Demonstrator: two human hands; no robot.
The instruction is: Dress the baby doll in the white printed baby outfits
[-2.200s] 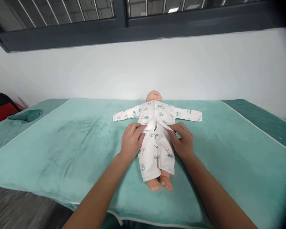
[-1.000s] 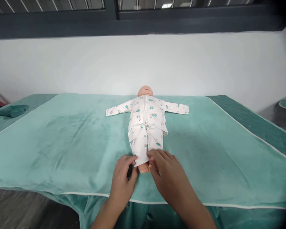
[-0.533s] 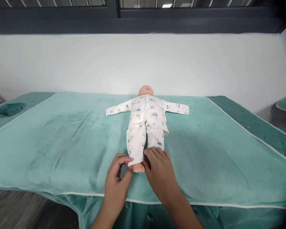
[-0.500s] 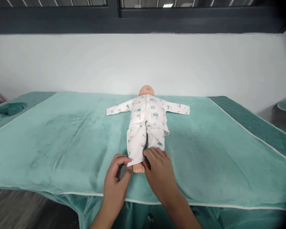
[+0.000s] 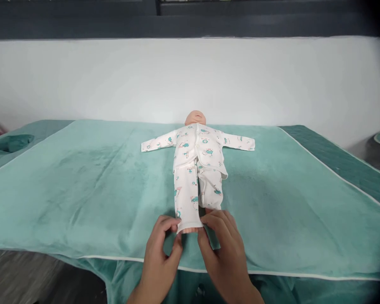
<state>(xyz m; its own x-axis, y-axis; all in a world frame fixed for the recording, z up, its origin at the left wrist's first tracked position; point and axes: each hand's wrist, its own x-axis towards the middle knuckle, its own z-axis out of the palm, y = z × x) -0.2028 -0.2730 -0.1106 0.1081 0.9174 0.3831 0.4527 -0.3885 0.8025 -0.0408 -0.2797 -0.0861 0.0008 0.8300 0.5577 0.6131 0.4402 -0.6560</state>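
A baby doll [image 5: 195,118] lies on its back with its arms stretched out sideways and its feet towards me. It wears a white printed shirt [image 5: 190,143] and matching trousers [image 5: 186,190]. My left hand [image 5: 163,249] pinches the left corner of the hem on the trouser leg at the left. At the right corner of that same hem, my right hand [image 5: 223,249] is closed on the cloth. Only the toes [image 5: 190,230] peek out under the hem. The other trouser leg ends higher up, and its foot is mostly behind my right hand.
Under the doll is a light green plush blanket [image 5: 91,190] with white piping, spread over a darker green cover [image 5: 329,152]. A white wall [image 5: 190,76] rises behind the table, with a dark frame [image 5: 82,21] above it.
The hem of the trouser leg at the left has come down over the foot, leaving just the toes showing. Both hands have moved towards me and a little right with it.
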